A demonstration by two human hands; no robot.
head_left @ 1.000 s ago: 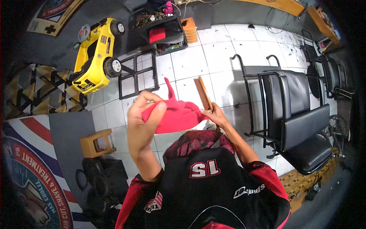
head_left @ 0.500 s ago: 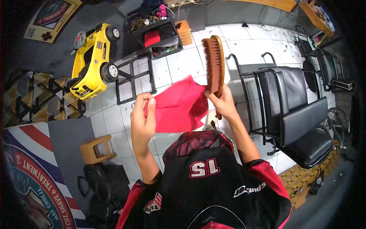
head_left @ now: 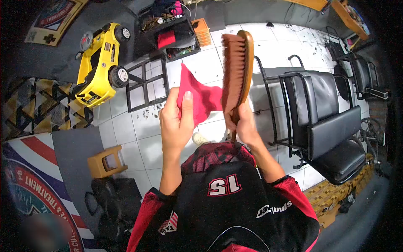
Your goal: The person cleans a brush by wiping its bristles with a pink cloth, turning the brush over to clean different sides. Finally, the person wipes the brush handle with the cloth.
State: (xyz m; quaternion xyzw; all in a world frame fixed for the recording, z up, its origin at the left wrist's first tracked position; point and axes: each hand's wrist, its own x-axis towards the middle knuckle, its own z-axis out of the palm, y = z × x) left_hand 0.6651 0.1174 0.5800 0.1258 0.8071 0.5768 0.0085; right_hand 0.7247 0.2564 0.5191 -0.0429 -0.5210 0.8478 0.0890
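Note:
My left hand pinches a pinkish-red cloth between the thumb and the fingers. The cloth is creased, with one corner pointing up, and its right end reaches the bristles. In my right hand is a brush with a wooden back and handle, held upright. Its long reddish-brown bristles face left, toward the cloth. My fingers wrap the handle low down. Whether the right hand also grips the cloth's edge is hidden by the brush.
Black padded chairs with metal frames stand at right. A yellow toy car is at upper left, near a black metal frame. A small tan stool stands at left. A black shelf holds assorted items. Dark bits lie on the white tiles.
The cloth was spread wide between both hands and is now bunched and narrower. My left hand has moved right and up, closer to the brush. The brush has risen slightly, its bristles turned more toward me.

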